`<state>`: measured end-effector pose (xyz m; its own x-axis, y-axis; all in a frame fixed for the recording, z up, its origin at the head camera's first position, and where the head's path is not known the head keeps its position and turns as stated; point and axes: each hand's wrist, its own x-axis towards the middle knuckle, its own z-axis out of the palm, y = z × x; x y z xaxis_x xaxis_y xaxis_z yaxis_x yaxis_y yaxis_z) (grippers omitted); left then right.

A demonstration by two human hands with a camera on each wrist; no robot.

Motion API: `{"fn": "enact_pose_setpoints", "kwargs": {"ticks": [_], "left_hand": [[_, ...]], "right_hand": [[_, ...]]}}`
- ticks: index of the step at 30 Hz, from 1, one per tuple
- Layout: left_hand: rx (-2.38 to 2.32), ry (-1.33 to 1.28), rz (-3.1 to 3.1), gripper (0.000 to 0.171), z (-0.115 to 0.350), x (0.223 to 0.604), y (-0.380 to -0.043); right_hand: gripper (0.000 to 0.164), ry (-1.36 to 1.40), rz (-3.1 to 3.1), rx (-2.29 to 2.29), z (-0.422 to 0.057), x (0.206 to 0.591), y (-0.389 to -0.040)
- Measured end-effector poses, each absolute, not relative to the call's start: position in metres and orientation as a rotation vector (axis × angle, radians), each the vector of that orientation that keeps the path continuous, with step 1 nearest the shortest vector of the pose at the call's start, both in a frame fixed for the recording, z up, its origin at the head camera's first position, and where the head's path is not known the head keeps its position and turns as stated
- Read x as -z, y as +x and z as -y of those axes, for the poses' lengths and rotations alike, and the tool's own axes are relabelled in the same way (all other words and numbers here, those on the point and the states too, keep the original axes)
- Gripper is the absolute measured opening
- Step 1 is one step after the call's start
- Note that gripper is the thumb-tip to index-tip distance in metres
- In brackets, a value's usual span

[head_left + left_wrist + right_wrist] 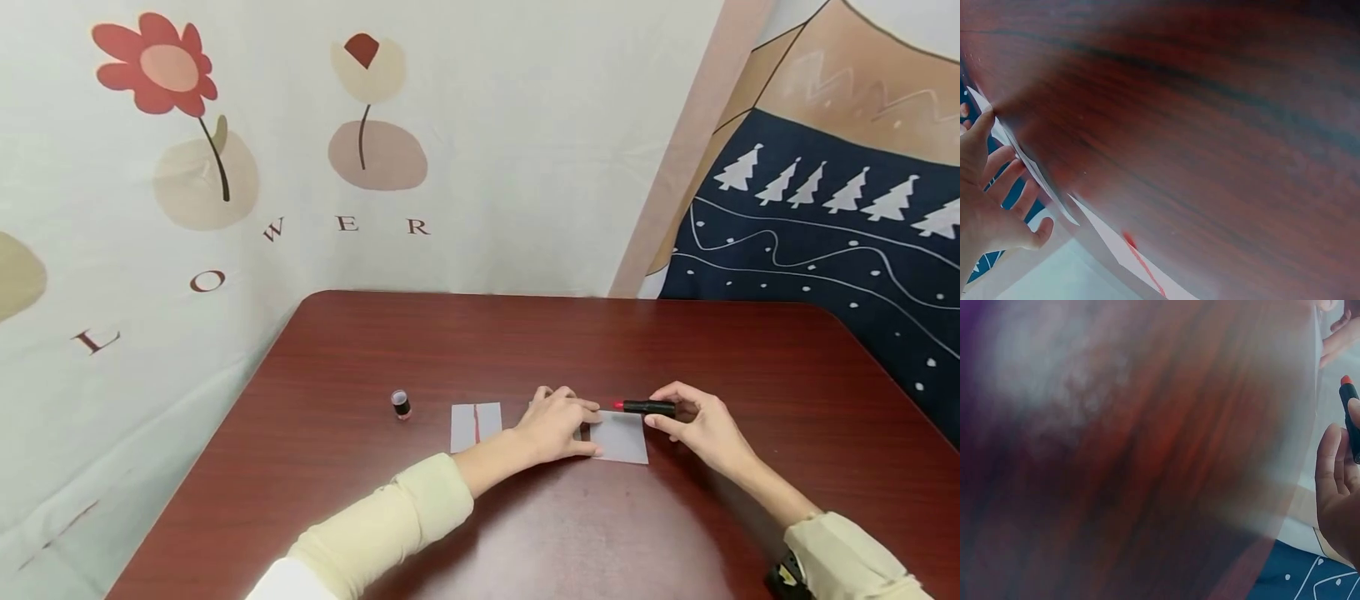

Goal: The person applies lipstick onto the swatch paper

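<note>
In the head view my right hand (708, 425) grips a black lipstick (649, 407) between thumb and fingers. Its red tip points left, just above the back edge of a white paper piece (621, 437). My left hand (557, 423) rests palm down with fingers spread, its thumb and fingertips touching that paper's left side. Part of the paper around the left palm is hidden by the hand. Left of it lies another paper piece with a red streak (476, 427). The right wrist view shows the lipstick (1350, 412) held with its red end up.
A small black cap with a clear top (401, 405) stands on the table to the left of the papers. The reddish-brown table (480, 350) reaches back to a printed cloth (510, 167) with flowers and letters. A dark item (787, 577) sits at the right wrist.
</note>
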<state>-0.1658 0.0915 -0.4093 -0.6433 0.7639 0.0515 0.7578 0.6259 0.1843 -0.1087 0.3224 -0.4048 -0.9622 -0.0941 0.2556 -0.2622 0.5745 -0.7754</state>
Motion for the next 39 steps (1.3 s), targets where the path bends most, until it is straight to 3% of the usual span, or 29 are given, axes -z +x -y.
{"fn": "enact_pose_setpoints", "kwargs": {"ticks": [39], "left_hand": [[-0.346,1.326,-2.779,0.051,-0.089,0.412,-0.170]], "right_hand": [[0.019,0.291,2.744,-1.115,-0.321,0.412,-0.118]]}}
